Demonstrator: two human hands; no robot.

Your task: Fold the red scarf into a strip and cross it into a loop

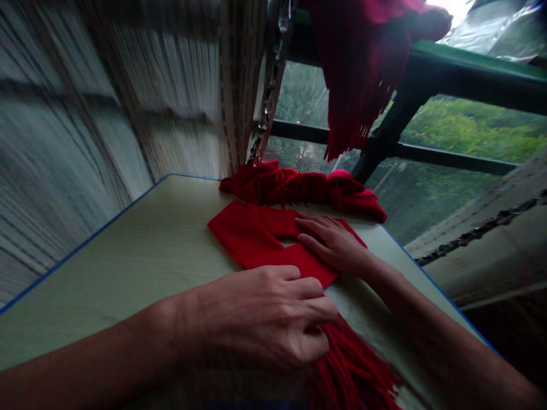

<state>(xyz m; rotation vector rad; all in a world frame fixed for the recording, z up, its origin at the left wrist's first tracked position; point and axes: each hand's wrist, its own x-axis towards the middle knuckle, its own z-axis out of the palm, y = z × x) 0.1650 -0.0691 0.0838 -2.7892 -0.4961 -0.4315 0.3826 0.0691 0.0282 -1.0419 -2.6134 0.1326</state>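
Note:
A red fringed scarf (pixel 239 233) lies on the table in front of me, folded into angled bands with a small gap of tabletop in the middle. My left hand (pixel 273 319) is closed on its near end, fingers curled, and the loose red fringe hangs out below the fist toward me. Flat on the scarf's right side rests my right hand (pixel 329 239), fingers stretched out and pressing the cloth. The part of the scarf beneath both hands is hidden.
Another bunched red cloth (pixel 294 185) lies along the table's far edge. A red fringed scarf (pixel 363 74) hangs above it by the window. The pale table (pixel 141 239) has a blue edge. String curtains (pixel 179 68) hang at left; a beaded strand (pixel 482 230) hangs at right.

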